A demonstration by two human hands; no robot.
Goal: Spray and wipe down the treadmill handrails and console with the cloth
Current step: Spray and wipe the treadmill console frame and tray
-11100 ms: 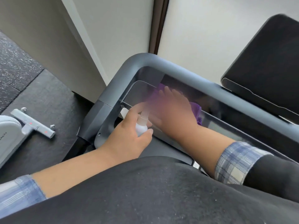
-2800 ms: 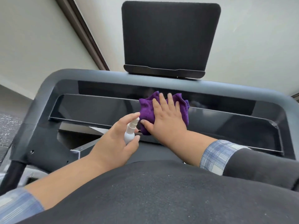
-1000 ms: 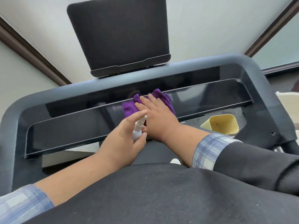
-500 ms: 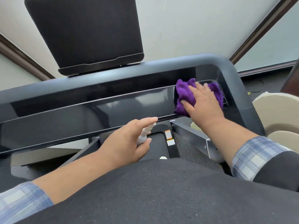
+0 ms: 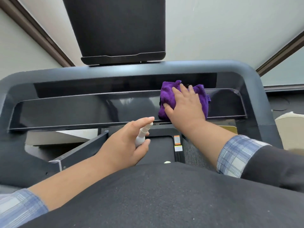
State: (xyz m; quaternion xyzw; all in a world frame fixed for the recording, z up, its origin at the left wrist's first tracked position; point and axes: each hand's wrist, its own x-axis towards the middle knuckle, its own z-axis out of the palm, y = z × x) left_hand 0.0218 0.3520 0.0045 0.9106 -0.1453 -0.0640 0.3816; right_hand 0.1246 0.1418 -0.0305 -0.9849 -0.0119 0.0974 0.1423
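Observation:
A purple cloth (image 5: 167,96) lies bunched on the glossy black console panel (image 5: 82,109) of the treadmill, right of centre. My right hand (image 5: 185,107) presses flat on the cloth, fingers spread. My left hand (image 5: 125,143) is closed around a small white spray bottle (image 5: 142,134), forefinger on top of its nozzle, which points toward the panel's lower edge. The grey handrail frame (image 5: 148,69) curves around the console and down both sides. A black tablet-like screen (image 5: 118,28) stands above the frame.
The treadmill belt (image 5: 158,148) with small warning labels (image 5: 177,143) shows below the console. A cream-coloured object (image 5: 291,129) sits at the right edge. Pale walls with brown trim rise behind. My dark-clothed torso fills the bottom of the view.
My right hand and the cloth have slid back left from the panel's right end to right of centre. My left hand with the bottle has stayed under the panel's lower edge.

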